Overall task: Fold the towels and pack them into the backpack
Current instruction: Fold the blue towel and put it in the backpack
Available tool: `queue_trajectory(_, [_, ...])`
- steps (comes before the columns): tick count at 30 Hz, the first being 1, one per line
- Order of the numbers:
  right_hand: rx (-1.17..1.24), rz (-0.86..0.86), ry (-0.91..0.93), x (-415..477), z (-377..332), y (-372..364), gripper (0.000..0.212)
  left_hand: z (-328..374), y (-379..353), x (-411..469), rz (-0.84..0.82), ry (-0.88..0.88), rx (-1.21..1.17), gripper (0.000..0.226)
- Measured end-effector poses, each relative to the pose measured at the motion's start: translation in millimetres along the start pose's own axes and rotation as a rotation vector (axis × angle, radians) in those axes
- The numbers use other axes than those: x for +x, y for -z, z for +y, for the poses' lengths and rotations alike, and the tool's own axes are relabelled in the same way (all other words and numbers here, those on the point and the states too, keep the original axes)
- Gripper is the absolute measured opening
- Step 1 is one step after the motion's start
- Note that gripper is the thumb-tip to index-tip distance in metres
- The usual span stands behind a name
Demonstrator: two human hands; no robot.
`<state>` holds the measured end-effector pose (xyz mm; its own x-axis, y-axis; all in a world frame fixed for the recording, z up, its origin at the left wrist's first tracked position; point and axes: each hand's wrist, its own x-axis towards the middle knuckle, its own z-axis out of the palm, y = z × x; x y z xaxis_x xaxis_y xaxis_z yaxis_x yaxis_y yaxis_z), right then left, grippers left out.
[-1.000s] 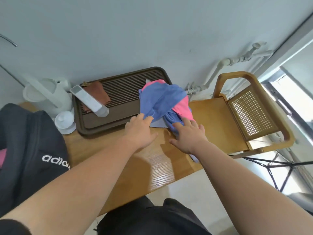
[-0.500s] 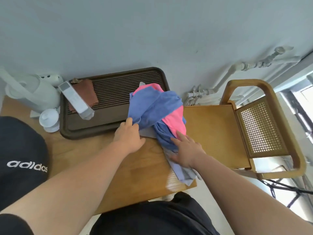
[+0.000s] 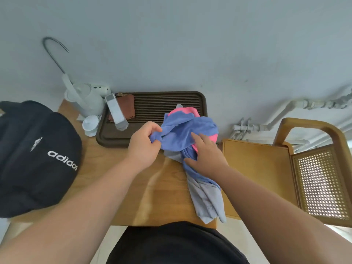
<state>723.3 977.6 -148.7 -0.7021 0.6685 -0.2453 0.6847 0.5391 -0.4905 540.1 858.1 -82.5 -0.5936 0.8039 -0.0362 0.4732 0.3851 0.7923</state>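
1. Bare wood of the table point(image 3: 167, 197) lies open between the black backpack point(image 3: 34, 159) on the left and the towel heap point(image 3: 182, 136) on the right.
2. The dark tray point(image 3: 103, 139) and the white kettle point(image 3: 87, 103) fill the back edge against the wall.
3. The chair seat point(image 3: 257, 164), just beside the table's right edge, shows bare wood.
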Motion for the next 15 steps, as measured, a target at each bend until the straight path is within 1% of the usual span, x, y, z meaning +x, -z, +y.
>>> queue_trajectory(2, [-0.018, 0.008, 0.049, 7, -9, 6, 0.100, 22, 11, -7, 0.010, 0.022, -0.117, 0.041])
queue_trajectory(4, [-0.002, -0.010, 0.096, 12, -19, 12, 0.107, 43, 19, -13, 0.041, 0.045, -0.264, 0.045])
queue_trajectory(6, [0.044, 0.044, 0.142, 14, -27, 16, 0.102, 61, 27, -18, 0.067, 0.063, -0.403, 0.048])
queue_trajectory(7, [0.041, 0.108, 0.158, 15, -30, 17, 0.092, 67, 30, -20, 0.075, 0.059, -0.459, 0.050])
queue_trajectory(8, [0.016, 0.186, 0.164, 16, -31, 19, 0.078, 73, 34, -23, 0.085, 0.054, -0.514, 0.051])
queue_trajectory(10, [-0.077, 0.308, 0.140, 19, -31, 26, 0.043, 80, 44, -26, 0.119, 0.070, -0.644, 0.053])
queue_trajectory(12, [-0.166, 0.302, 0.066, 20, -27, 39, 0.015, 83, 57, -29, 0.170, 0.110, -0.764, 0.053])
queue_trajectory(13, [-0.178, 0.282, 0.029, 19, -23, 44, 0.009, 82, 64, -29, 0.193, 0.126, -0.800, 0.052])
queue_trajectory(15, [-0.116, 0.284, -0.025, 17, -17, 52, 0.010, 74, 76, -30, 0.232, 0.146, -0.819, 0.051])
